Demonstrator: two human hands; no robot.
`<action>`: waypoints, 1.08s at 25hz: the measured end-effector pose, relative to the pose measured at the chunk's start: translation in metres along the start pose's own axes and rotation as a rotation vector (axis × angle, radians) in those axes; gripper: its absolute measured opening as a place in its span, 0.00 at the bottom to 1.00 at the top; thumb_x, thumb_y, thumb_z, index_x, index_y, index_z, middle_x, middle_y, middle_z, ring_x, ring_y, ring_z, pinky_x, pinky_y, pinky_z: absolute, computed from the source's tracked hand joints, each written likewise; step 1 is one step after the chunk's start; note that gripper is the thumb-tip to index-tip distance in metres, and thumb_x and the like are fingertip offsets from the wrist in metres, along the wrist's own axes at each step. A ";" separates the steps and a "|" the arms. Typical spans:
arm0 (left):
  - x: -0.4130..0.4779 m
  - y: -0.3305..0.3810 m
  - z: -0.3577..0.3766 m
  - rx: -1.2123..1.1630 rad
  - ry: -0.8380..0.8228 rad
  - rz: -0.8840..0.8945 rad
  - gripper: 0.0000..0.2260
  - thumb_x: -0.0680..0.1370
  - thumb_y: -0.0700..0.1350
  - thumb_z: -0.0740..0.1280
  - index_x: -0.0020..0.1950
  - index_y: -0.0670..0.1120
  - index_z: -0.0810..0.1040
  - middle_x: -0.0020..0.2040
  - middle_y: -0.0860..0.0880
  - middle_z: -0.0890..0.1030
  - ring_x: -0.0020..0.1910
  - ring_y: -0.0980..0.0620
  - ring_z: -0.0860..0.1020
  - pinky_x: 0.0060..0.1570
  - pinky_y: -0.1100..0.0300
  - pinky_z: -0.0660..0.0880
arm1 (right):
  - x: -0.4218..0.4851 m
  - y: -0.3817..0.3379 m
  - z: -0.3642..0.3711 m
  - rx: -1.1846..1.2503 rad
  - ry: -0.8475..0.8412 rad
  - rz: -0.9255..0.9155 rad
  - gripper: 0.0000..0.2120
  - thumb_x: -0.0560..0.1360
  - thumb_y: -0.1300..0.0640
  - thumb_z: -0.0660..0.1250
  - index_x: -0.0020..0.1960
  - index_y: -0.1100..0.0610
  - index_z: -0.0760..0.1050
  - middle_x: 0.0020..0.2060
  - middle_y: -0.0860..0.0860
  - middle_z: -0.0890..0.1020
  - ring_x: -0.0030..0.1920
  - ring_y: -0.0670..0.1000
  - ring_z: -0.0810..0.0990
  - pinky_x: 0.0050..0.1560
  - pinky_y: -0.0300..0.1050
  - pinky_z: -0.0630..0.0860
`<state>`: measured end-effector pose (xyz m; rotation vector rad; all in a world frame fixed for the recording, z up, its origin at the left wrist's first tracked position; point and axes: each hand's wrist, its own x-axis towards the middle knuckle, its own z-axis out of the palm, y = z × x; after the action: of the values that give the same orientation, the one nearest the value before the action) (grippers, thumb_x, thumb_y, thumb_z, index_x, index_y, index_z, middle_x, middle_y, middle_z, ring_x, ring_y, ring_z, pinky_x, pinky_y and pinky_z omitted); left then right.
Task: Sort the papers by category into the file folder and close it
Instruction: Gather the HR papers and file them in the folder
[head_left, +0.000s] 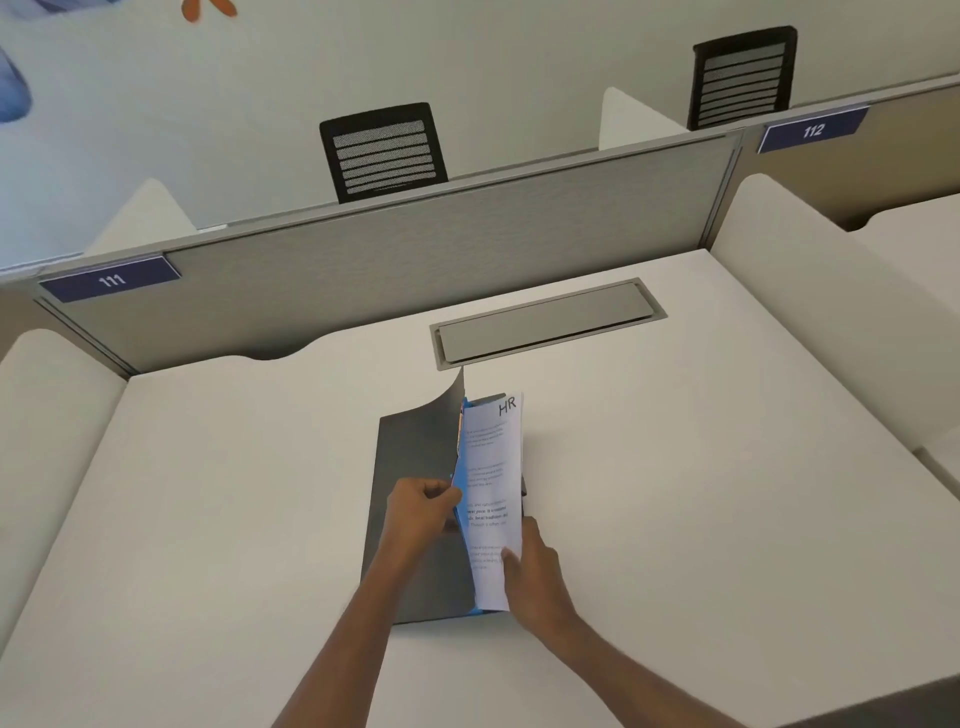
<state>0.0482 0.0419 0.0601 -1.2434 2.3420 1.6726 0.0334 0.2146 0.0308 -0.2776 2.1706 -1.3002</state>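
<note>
Right hand (535, 566): closed on the lower right edge of a white paper (493, 467), thumb laid on the printed face, remaining fingers out of sight behind the sheet. The paper stands nearly on edge, long side running away from the person, with "HR" handwritten at its far corner and blocks of printed text below; the text is too small to read.

Left hand (423, 506): fingers curled, pinching the near-left edge of the blue dividers (458, 501) just left of the paper. What the fingertips hold beyond that edge cannot be told.

Folder (410, 452): grey, lying open on the desk (208, 493). Its left cover rests flat with the far corner curling upward. The blue dividers rise from its middle, and the paper sits against their right side, its lower end reaching the folder's near edge. The folder's right half is largely hidden behind the paper.

Beyond the folder: a grey hatch (548, 325), closed, is set flush into the desk. Further back stands a grey partition (415, 260). A blue label reading "111" (111, 280) is fixed at its left end, far left of the folder. A second label reading "112" (813, 130) is far right. Two black mesh chairs (384, 150) show above the partition.
</note>
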 end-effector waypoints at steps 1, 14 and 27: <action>0.001 -0.001 0.000 0.006 -0.006 -0.001 0.09 0.82 0.44 0.71 0.45 0.40 0.85 0.42 0.51 0.89 0.37 0.48 0.89 0.40 0.54 0.87 | 0.001 -0.001 -0.001 -0.012 -0.015 0.001 0.18 0.84 0.62 0.59 0.73 0.55 0.62 0.72 0.54 0.73 0.63 0.52 0.77 0.61 0.51 0.80; 0.001 0.002 0.005 -0.053 -0.046 0.004 0.09 0.81 0.46 0.73 0.46 0.40 0.85 0.45 0.50 0.89 0.38 0.46 0.89 0.46 0.47 0.87 | 0.088 -0.039 -0.018 -0.167 0.046 0.003 0.13 0.83 0.59 0.64 0.66 0.54 0.69 0.64 0.52 0.79 0.50 0.49 0.79 0.42 0.39 0.77; -0.006 -0.008 0.013 -0.127 -0.125 -0.037 0.08 0.80 0.47 0.74 0.49 0.42 0.86 0.49 0.52 0.89 0.44 0.48 0.89 0.49 0.45 0.87 | 0.164 -0.073 -0.053 -0.133 0.256 0.057 0.04 0.81 0.63 0.64 0.52 0.62 0.78 0.56 0.59 0.83 0.46 0.57 0.83 0.39 0.47 0.81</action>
<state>0.0513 0.0545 0.0509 -1.1550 2.1601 1.8545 -0.1380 0.1414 0.0502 -0.1044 2.4659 -1.2169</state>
